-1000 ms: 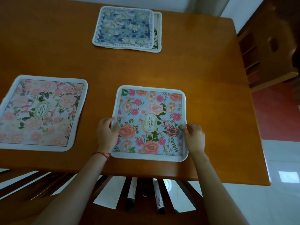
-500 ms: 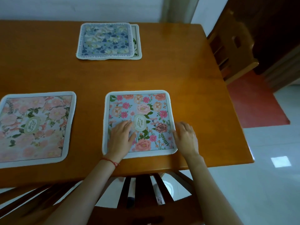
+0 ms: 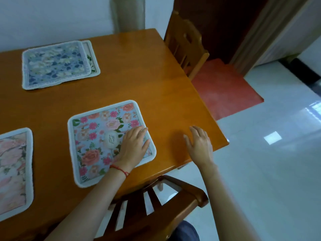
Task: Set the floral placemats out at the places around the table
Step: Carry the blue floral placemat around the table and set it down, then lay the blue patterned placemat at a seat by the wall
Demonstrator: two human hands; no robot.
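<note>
Risk, mat shift: the left hand (image 3: pixel 133 146) lies flat on the blue floral placemat (image 3: pixel 107 140), fingers straight; a sideways drag on lifting could skew the mat, which sits just beside the near table edge.
Risk, stacked mats: the blue-and-white placemat (image 3: pixel 53 65) at the far side lies on top of another placemat (image 3: pixel 91 57), of which only one strip shows. Lifting the top one carelessly could pull the lower one along.
Risk, chair: the near chair (image 3: pixel 156 202) stands close under the table (image 3: pixel 156 87) edge; a sleeve or arm could catch on it during the next reach.
Right hand (image 3: pixel 199 146): fingers spread and relaxed, holding nothing, over bare wood near the table corner; contact with the wood cannot be told.
Blue floral placemat, look: square, rounded corners, white fabric border, pink and coral flowers on pale blue, oval emblem at centre; lies flat, slightly rotated to the table edge.
Pink floral placemat (image 3: pixel 13 171): flat at the neighbouring place on the left, partly out of view.
Progress, judged: two places set, stack not yet distributed.
</note>
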